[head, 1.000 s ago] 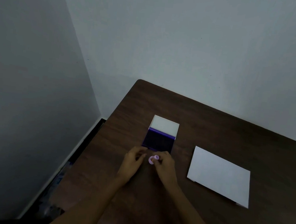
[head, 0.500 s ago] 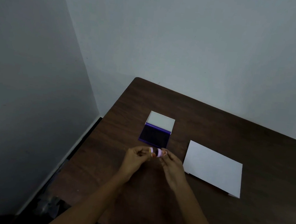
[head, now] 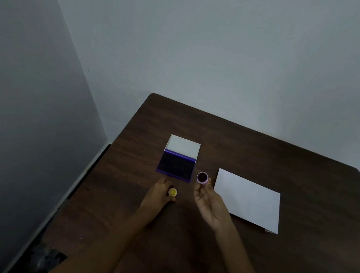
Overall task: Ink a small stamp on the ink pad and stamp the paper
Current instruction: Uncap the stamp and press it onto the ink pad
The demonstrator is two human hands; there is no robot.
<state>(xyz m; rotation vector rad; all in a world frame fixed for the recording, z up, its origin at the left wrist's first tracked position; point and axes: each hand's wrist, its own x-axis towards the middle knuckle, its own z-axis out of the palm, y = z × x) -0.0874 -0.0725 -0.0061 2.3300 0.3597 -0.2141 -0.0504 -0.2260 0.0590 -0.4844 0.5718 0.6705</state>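
Note:
A purple ink pad point(head: 176, 166) lies open on the dark wooden table point(head: 262, 149), its white lid point(head: 183, 146) folded back behind it. My right hand point(head: 209, 200) holds a small pink round stamp point(head: 202, 178) at its fingertips, dark stamping face turned up toward me, just right of the pad. My left hand point(head: 157, 195) rests low near the table and holds a small yellow cap point(head: 172, 192) with a smiley face. A white sheet of paper point(head: 249, 198) lies flat to the right of my right hand.
The table's left edge point(head: 104, 168) runs beside a grey wall, with a dark gap of floor below it. A pale wall stands behind the far edge of the table. Some dark clutter point(head: 46, 258) lies on the floor at lower left.
My hands were together on the stamp; now they have drawn apart. The yellow cap has come off in my left hand and the pink stamp stays in my right, face up.

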